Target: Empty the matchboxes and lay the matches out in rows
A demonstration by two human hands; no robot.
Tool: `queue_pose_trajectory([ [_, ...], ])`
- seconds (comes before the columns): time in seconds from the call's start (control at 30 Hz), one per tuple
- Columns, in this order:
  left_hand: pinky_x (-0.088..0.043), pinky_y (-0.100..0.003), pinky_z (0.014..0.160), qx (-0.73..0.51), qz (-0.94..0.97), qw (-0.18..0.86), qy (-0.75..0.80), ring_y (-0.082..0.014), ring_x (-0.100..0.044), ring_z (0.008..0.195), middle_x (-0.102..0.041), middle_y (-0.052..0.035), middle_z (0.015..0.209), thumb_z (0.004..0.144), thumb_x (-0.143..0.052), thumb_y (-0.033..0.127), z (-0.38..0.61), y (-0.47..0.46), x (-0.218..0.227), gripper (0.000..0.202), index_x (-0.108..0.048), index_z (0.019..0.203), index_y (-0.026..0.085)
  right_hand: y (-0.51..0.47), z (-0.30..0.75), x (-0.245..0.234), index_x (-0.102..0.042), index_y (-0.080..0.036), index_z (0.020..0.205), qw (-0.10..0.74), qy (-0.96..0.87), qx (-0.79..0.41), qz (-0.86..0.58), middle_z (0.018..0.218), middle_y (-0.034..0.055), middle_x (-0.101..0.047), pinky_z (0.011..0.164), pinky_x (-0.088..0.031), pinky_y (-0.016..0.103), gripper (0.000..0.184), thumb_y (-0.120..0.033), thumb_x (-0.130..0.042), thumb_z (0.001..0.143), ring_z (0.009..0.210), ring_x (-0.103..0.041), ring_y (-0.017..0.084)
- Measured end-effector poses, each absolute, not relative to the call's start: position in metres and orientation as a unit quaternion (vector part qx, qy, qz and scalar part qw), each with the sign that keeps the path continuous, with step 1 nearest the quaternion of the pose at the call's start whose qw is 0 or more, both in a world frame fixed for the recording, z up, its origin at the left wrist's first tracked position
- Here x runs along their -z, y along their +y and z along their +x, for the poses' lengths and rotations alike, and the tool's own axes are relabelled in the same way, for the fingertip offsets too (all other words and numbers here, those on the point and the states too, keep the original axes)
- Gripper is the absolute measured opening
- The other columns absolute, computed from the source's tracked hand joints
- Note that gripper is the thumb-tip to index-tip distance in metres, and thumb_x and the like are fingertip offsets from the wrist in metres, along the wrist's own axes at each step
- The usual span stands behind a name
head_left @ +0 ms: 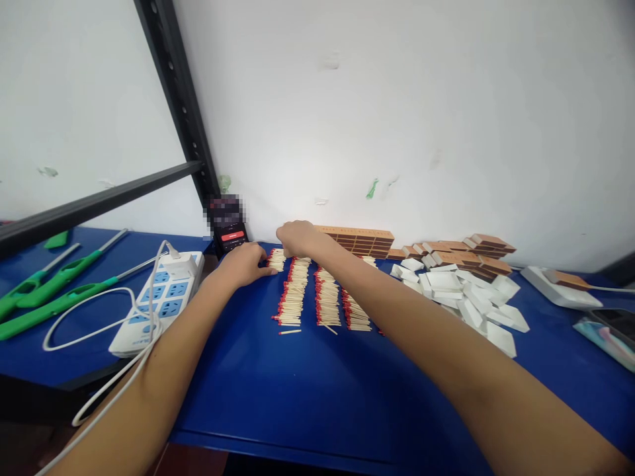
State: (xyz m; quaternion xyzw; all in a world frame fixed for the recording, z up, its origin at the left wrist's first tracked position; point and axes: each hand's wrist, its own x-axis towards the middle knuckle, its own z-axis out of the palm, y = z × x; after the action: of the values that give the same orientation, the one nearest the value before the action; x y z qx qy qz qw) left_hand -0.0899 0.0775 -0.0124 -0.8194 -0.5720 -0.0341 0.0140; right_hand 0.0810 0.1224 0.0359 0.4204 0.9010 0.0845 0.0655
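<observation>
Several rows of red-tipped matches lie on the blue table. At the far left end is a shorter stack of matches. My left hand rests beside that stack's red heads, its thumb apart from the curled fingers, and I see nothing held in it. Just behind the stack, my right hand is closed; its fingertips are hidden, so what it may hold does not show. My right forearm covers part of the rows. One loose match lies in front of them.
Matchboxes stacked in a block stand against the wall, with more brown matchbox sleeves and white trays to the right. On the left are a phone, a power strip with cable, green lighters and a black shelf post.
</observation>
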Motion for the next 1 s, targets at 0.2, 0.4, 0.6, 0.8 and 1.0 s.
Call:
queue_pose_trajectory([
  [0.2,-0.036,-0.033,0.066,0.035,-0.823,0.015,-0.567,-0.0247,-0.066,0.081,-0.076,-0.01,0.089,0.092,-0.071,0.053,-0.089,0.076,0.012,0.035,-0.077,0.087,0.019,0.125,0.072,-0.023,-0.076,-0.009,0.115,0.036,0.903,-0.066,0.422,0.115,0.0248,-0.078,0.089,-0.056,0.037,0.036,-0.017,-0.082,0.081,0.112,-0.074,0.035],
  [0.4,-0.039,-0.032,0.068,0.03,-0.819,0.01,-0.573,-0.025,-0.067,0.085,-0.076,-0.0098,0.092,0.091,-0.072,0.056,-0.09,0.075,0.012,0.037,-0.077,0.091,0.019,0.13,0.083,-0.013,-0.078,-0.01,0.107,-0.012,0.91,-0.012,0.415,0.112,0.0206,-0.078,0.083,-0.052,0.034,0.02,-0.023,-0.073,0.091,0.103,-0.073,0.03],
  [0.6,-0.047,-0.035,0.081,0.119,-0.812,0.084,-0.566,-0.0303,-0.067,0.101,-0.074,-0.0134,0.103,0.093,-0.073,0.055,-0.08,0.068,0.008,0.04,-0.074,0.105,0.016,0.114,0.132,-0.018,-0.075,-0.014,0.103,-0.173,0.901,0.162,0.364,0.107,0.0093,-0.077,0.087,-0.05,0.032,0.027,-0.032,-0.055,0.106,0.097,-0.068,0.02],
  [0.8,-0.049,-0.039,0.092,0.314,-0.871,0.136,-0.352,-0.0268,-0.063,0.1,-0.071,-0.0109,0.105,0.104,-0.059,0.044,-0.019,0.025,0.007,0.033,-0.067,0.118,0.016,0.046,0.211,-0.007,-0.069,-0.02,0.119,-0.295,0.808,0.361,0.361,0.122,0.0103,-0.072,0.093,-0.053,0.04,0.034,-0.047,-0.063,0.1,0.106,-0.067,0.023],
  [1.0,-0.044,-0.033,0.071,0.175,-0.918,-0.026,-0.356,-0.0207,-0.061,0.08,-0.066,-0.0031,0.084,0.088,-0.077,0.048,-0.012,0.005,-0.012,0.03,-0.068,0.084,0.02,-0.003,0.268,0.012,-0.072,-0.02,0.109,-0.377,0.703,0.384,0.466,0.104,0.0068,-0.071,0.072,-0.052,0.032,0.037,-0.054,-0.069,0.094,0.088,-0.065,0.019],
])
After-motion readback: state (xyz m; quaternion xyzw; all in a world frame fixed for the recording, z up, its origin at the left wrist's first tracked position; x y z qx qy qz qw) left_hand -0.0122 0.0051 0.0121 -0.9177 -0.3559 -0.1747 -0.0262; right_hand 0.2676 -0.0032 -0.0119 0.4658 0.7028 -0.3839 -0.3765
